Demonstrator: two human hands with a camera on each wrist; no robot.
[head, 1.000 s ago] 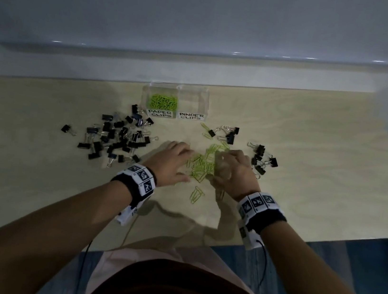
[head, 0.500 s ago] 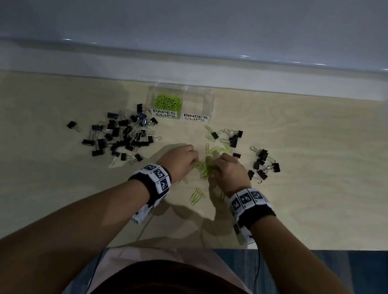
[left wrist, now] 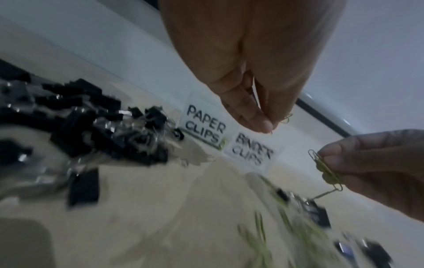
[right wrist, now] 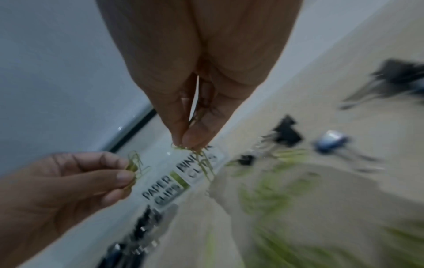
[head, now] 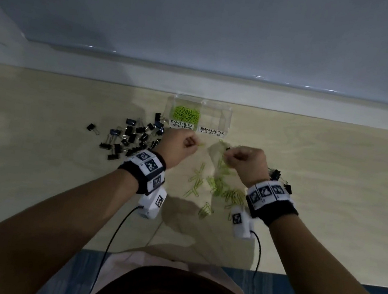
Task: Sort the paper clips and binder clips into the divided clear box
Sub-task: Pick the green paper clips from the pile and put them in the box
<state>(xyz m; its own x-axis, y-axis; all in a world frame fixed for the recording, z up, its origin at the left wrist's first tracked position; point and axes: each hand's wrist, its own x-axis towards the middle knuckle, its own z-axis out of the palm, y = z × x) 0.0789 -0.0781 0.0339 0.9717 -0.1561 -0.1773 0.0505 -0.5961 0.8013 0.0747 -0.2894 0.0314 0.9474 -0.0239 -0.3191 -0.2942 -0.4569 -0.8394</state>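
Observation:
The divided clear box (head: 227, 116) stands at the table's back, labelled PAPER CLIPS and BINDER CLIPS; green paper clips (head: 185, 113) fill its left compartment, the right one looks bare. My left hand (head: 180, 147) hovers in front of the box and pinches a few green paper clips (right wrist: 135, 167). My right hand (head: 243, 162) is raised beside it and pinches a small bunch of green paper clips (left wrist: 325, 169). Loose green paper clips (head: 219, 188) lie between my wrists. Black binder clips (head: 134, 138) are heaped at the left.
More black binder clips (head: 280, 180) lie right of my right wrist, partly hidden by it. The pale wooden table (head: 331, 191) ends at a white ledge and grey wall behind the box. Cables run from both wrist cameras toward my body.
Both hands have lifted off the green pile and moved forward toward the box, each carrying pinched paper clips. The view has shifted closer to the table.

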